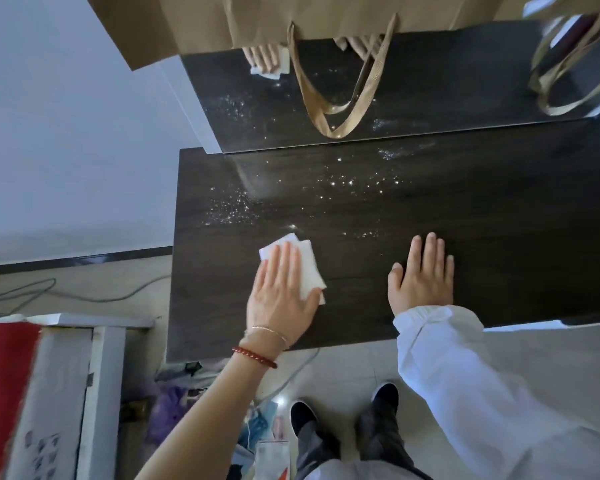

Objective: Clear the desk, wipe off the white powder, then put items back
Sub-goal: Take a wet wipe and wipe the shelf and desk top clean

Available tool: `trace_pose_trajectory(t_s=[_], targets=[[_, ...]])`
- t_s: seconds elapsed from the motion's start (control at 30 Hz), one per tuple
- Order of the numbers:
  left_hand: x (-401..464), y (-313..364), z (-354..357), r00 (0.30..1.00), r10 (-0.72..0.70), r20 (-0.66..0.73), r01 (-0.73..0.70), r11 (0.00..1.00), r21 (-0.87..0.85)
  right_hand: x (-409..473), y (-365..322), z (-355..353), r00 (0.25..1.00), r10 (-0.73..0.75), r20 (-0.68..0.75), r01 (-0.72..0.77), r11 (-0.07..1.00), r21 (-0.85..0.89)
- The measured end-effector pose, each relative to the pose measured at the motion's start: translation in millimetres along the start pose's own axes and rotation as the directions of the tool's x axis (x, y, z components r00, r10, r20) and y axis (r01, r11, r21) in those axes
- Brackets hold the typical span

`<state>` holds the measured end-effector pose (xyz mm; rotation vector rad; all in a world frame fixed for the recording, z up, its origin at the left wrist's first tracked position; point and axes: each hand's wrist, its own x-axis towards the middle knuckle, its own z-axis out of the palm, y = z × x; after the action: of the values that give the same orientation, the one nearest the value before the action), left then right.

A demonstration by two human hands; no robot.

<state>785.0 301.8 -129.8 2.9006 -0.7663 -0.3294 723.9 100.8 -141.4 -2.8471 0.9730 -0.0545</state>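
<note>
A dark wooden desk [499, 237] fills the middle of the view. White powder [232, 206] is scattered over its far left and centre. My left hand [281, 292] lies flat on a folded white tissue [309, 268], pressing it against the desk near the front left. My right hand [423, 275] rests flat on the desk to the right with its fingers apart and nothing in it. A mirror [430, 81] at the back of the desk reflects both hands and the powder.
A brown paper bag [257, 19] with gold handles [340, 109] hangs over the mirror at the top. A red and white box [49, 393] stands on the floor at the left. Cables, bags and clutter lie on the floor by my feet [343, 427].
</note>
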Motion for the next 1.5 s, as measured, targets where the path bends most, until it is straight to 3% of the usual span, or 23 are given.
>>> trace_pose_trajectory(t_s=[0.13, 0.23, 0.3, 0.37, 0.43, 0.5, 0.63, 0.77, 0.83, 0.93, 1.03, 1.17, 1.37, 1.43, 1.5], targets=[[19.1, -66.4, -11.7, 0.930, -0.349, -0.114, 0.347, 0.937, -0.033, -0.2, 1.6, 0.2, 0.999, -0.002, 0.033, 0.003, 1.000, -0.003], [60.0, -72.9, -24.1, 0.875, -0.476, -0.084, 0.471, 0.879, -0.072, 1.6, 0.4, 0.1, 0.999, -0.004, 0.038, 0.005, 0.999, -0.032], [81.4, -45.9, -23.6, 0.906, -0.409, -0.111, 0.402, 0.912, -0.077, 4.0, 0.8, 1.8, 1.000, 0.003, 0.021, -0.002, 0.999, -0.035], [81.2, -1.4, -14.4, 0.967, -0.220, -0.130, 0.216, 0.976, -0.040, 3.7, 0.4, 2.5, 1.000, 0.002, 0.003, -0.002, 1.000, -0.012], [61.2, 34.2, -2.8, 1.000, 0.011, -0.025, -0.011, 1.000, 0.019, 2.4, 1.6, 2.5, 1.000, -0.007, 0.001, 0.007, 1.000, -0.010], [49.5, 26.9, -2.4, 0.994, 0.108, 0.008, -0.108, 0.992, 0.058, 2.0, 3.0, 2.8, 1.000, -0.015, -0.006, 0.015, 1.000, -0.007], [63.2, -54.3, -17.6, 0.981, -0.156, -0.112, 0.165, 0.984, 0.074, 1.8, 3.9, 3.1, 1.000, -0.018, -0.009, 0.018, 1.000, -0.010], [108.0, -73.4, -35.1, 0.887, -0.447, -0.114, 0.443, 0.894, -0.062, 4.1, 3.4, 3.6, 1.000, -0.014, 0.000, 0.014, 1.000, -0.020], [115.8, -44.7, -29.9, 0.906, -0.400, -0.137, 0.397, 0.916, -0.047, 5.5, 3.3, 4.0, 1.000, -0.009, -0.010, 0.009, 1.000, -0.018], [86.5, 16.4, -8.2, 0.991, -0.112, -0.076, 0.111, 0.994, -0.015, 4.0, 3.0, 3.0, 1.000, -0.018, -0.012, 0.018, 1.000, -0.014], [61.9, 19.1, -3.1, 0.999, 0.013, -0.053, -0.011, 0.999, 0.030, 2.9, 2.4, 2.5, 1.000, -0.017, -0.012, 0.017, 1.000, -0.009], [72.2, -43.1, -13.5, 0.968, -0.226, -0.106, 0.229, 0.973, 0.016, 2.8, 2.1, 1.1, 1.000, -0.012, -0.018, 0.012, 1.000, -0.013], [138.2, -90.6, -41.2, 0.846, -0.529, -0.073, 0.522, 0.848, -0.099, 3.7, 0.2, 2.0, 1.000, -0.008, 0.009, 0.008, 0.997, -0.072], [161.5, -72.2, -38.3, 0.842, -0.530, -0.099, 0.521, 0.847, -0.102, 3.9, 0.4, 3.0, 1.000, -0.007, 0.014, 0.008, 0.997, -0.080], [173.3, -34.6, -30.2, 0.902, -0.415, -0.120, 0.410, 0.910, -0.064, 4.8, 1.0, 2.7, 1.000, -0.007, -0.001, 0.007, 0.997, -0.075]])
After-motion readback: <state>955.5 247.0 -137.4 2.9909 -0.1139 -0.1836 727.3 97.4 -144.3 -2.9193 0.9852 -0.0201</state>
